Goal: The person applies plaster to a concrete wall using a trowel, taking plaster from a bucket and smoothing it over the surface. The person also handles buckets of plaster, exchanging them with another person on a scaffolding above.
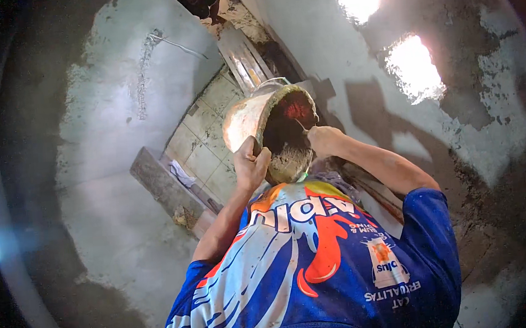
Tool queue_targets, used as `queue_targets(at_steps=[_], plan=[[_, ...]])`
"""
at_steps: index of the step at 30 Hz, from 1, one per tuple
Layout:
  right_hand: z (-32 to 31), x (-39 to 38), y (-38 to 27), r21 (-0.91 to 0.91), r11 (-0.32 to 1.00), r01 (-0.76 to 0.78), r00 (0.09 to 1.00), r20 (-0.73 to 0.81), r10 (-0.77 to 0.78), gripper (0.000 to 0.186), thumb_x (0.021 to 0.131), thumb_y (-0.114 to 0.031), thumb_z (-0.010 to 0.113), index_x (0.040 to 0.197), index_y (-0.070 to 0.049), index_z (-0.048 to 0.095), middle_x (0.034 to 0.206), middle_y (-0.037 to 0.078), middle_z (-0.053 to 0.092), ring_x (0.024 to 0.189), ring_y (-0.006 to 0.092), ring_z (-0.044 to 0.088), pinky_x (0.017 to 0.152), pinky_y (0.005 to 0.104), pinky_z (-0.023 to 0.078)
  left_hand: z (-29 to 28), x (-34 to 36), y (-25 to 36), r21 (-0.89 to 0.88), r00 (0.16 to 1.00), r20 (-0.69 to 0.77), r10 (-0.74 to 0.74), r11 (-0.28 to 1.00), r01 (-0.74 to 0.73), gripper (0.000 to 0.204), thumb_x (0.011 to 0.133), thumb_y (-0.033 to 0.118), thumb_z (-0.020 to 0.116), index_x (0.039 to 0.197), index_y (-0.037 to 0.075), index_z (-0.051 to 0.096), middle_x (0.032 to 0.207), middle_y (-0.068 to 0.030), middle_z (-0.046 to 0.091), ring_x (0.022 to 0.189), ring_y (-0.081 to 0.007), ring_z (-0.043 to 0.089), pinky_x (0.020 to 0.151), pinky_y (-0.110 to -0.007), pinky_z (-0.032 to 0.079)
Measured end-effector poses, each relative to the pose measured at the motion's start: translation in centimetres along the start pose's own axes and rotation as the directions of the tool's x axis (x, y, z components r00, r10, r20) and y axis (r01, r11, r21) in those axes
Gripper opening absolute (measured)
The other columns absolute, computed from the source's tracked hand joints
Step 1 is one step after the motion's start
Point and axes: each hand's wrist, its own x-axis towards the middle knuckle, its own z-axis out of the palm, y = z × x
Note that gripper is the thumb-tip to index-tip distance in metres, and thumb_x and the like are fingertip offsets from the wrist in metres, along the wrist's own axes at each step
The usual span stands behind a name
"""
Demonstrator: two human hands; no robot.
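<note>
A dirty, pale bucket point(243, 121) is tipped on its side, its mouth turned toward me and to the right. Grey wet mortar point(290, 162) lies along the lower inside of it; the deeper inside is dark. My left hand point(252, 163) is closed on the near left part of the rim. At the right side of the mouth, my right hand point(324, 140) is closed round a tool with a thin metal shank point(300, 125). The shank points into the bucket, and the tool's handle and working end are hidden.
Wooden planks point(240, 56) lie beyond the bucket. A mortar-stained board point(166, 186) stands at the left, with a white cloth or bag point(182, 174) beside it. Below are floor tiles point(205, 162). A wire point(181, 46) sticks out of the patchy plastered left wall point(114, 132).
</note>
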Motion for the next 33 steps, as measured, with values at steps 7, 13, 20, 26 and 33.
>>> queue_targets(at_steps=[7, 13, 20, 26, 33], plan=[[3.3, 1.7, 0.7, 0.04, 0.901, 0.431, 0.871, 0.242, -0.427, 0.03, 0.071, -0.01, 0.066, 0.101, -0.006, 0.064, 0.078, 0.014, 0.066, 0.072, 0.0235, 0.065, 0.065, 0.0383, 0.054, 0.0, -2.0, -0.8, 0.025, 0.995, -0.093, -0.043, 0.999, 0.045, 0.027, 0.077, 0.008, 0.059, 0.066, 0.004, 0.036, 0.058, -0.0005, 0.035, 0.057, -0.0097, 0.034, 0.049, -0.03, 0.03], [-1.1, 0.8, -2.4, 0.816, 0.564, 0.129, 0.987, -0.05, -0.153, 0.047, 0.073, -0.011, 0.06, 0.119, -0.002, 0.055, 0.087, 0.017, 0.067, 0.067, 0.0219, 0.064, 0.058, 0.0354, 0.053, 0.0, -3.0, -3.5, -0.111, 0.968, -0.248, -0.027, 0.994, -0.001, 0.018, 0.079, 0.008, 0.06, 0.07, 0.004, 0.044, 0.062, 0.0015, 0.042, 0.06, -0.0079, 0.038, 0.05, -0.027, 0.033], [-6.0, -1.9, -2.1, 0.933, 0.358, -0.044, 0.991, 0.087, -0.106, 0.034, 0.079, -0.017, 0.059, 0.11, -0.001, 0.057, 0.078, 0.012, 0.063, 0.062, 0.018, 0.062, 0.055, 0.0323, 0.049, -0.9, -2.5, -1.3, -0.56, 0.82, -0.476, -0.318, 0.828, -0.004, 0.012, 0.079, -0.002, 0.053, 0.089, 0.002, 0.056, 0.079, 0.0017, 0.055, 0.067, -0.0075, 0.05, 0.06, -0.024, 0.042], [-7.4, -1.6, -0.1, 0.629, 0.757, -0.175, 0.983, 0.071, 0.169, 0.027, 0.081, -0.028, 0.054, 0.088, -0.003, 0.061, 0.082, 0.023, 0.065, 0.078, 0.0382, 0.065, 0.068, 0.0478, 0.053, -0.7, -4.0, -3.2, -0.758, 0.595, -0.518, -0.614, 0.652, 0.014, 0.031, 0.078, -0.001, 0.057, 0.108, 0.001, 0.052, 0.088, -0.0063, 0.06, 0.067, -0.0129, 0.057, 0.057, -0.026, 0.047], [-13.3, -2.7, 1.7, 0.804, 0.595, -0.024, 0.996, 0.067, -0.051, 0.036, 0.08, -0.032, 0.063, 0.097, 0.0, 0.063, 0.084, 0.018, 0.067, 0.075, 0.0259, 0.067, 0.069, 0.0382, 0.053, -1.4, -7.5, -9.4, -0.669, 0.512, -0.577, -0.636, 0.728, 0.15, 0.033, 0.073, 0.002, 0.055, 0.105, -0.001, 0.054, 0.088, -0.008, 0.059, 0.073, -0.0168, 0.058, 0.065, -0.03, 0.048]])
